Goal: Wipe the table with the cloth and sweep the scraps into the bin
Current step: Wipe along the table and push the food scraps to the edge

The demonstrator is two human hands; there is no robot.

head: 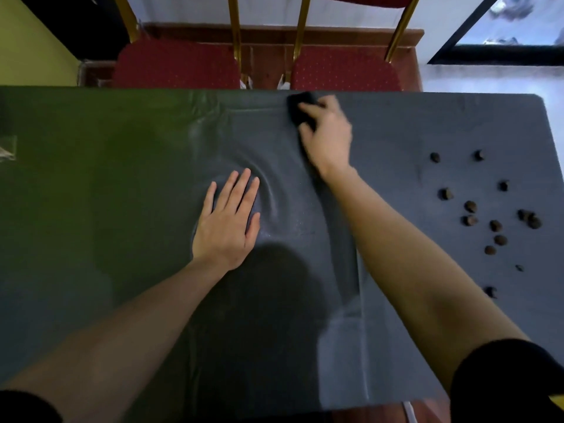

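Note:
A dark tablecloth covers the table (122,193). My right hand (328,135) is near the table's far edge, pressing down on a small dark cloth (297,109) that shows past my fingers. My left hand (227,221) lies flat, fingers apart, on the middle of the tablecloth, which is wrinkled around it. Several small brown scraps (494,225) lie scattered on the right part of the table, well right of both hands. No bin is in view.
Two red chairs with gold frames, the left chair (177,65) and the right chair (345,71), stand behind the far edge. A clear object (7,149) sits at the table's left edge. The table's right edge (554,166) is just past the scraps.

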